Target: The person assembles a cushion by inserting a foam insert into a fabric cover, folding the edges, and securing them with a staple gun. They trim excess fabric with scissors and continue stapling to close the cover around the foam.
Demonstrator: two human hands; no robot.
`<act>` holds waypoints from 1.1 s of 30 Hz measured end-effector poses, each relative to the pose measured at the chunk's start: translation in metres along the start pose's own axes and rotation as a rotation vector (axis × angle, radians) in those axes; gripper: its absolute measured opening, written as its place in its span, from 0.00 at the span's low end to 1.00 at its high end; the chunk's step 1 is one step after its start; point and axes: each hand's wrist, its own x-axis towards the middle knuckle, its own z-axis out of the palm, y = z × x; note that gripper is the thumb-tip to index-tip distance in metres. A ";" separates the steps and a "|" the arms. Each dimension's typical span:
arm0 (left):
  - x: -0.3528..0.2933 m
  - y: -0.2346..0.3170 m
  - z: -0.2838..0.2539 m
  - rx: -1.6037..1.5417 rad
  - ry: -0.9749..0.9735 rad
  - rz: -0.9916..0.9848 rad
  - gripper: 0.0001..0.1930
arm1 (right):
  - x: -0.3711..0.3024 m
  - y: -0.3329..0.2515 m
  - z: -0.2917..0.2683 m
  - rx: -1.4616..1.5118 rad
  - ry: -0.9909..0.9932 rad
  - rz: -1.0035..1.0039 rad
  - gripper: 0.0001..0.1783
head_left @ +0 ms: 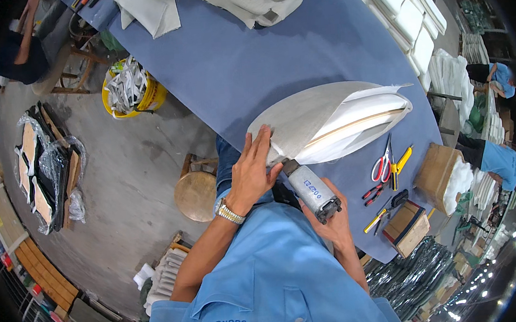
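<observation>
On the blue-grey table top (pixel 216 74) lies an upholstery piece, a curved panel covered in grey fabric (pixel 302 113). White padding (pixel 351 130) and a thin wooden strip show along its open side. My left hand (pixel 248 170) rests on the near left end of the fabric, fingers stretched out and thumb pointing toward the tool. My right hand (pixel 332 215) is wrapped round a grey staple gun (pixel 311 188) with a black end cap. Its dark nose meets the fabric's near edge, beside my left thumb. The gun's body hides part of my right fingers.
Right of the panel lie red-handled scissors (pixel 382 167), a yellow cutter (pixel 403 160), pliers (pixel 373 193) and a small box (pixel 406 228). Stacked fabric (pixel 247 0) covers the far edge. A yellow bucket of scraps (pixel 152 96) and a round stool (pixel 194 196) stand left. Other people work nearby.
</observation>
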 end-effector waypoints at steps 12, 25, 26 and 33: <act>0.001 -0.004 -0.003 -0.052 -0.037 -0.009 0.49 | 0.008 -0.021 0.004 -0.054 -0.018 0.027 0.18; 0.004 -0.012 -0.014 -0.092 -0.165 -0.012 0.54 | 0.016 -0.030 0.008 -0.022 -0.219 0.266 0.32; 0.005 -0.011 -0.017 -0.098 -0.194 -0.034 0.55 | 0.016 -0.027 0.010 -0.033 -0.234 0.266 0.33; 0.008 -0.012 -0.017 -0.103 -0.104 -0.046 0.53 | 0.023 -0.017 0.023 0.079 -0.104 0.135 0.31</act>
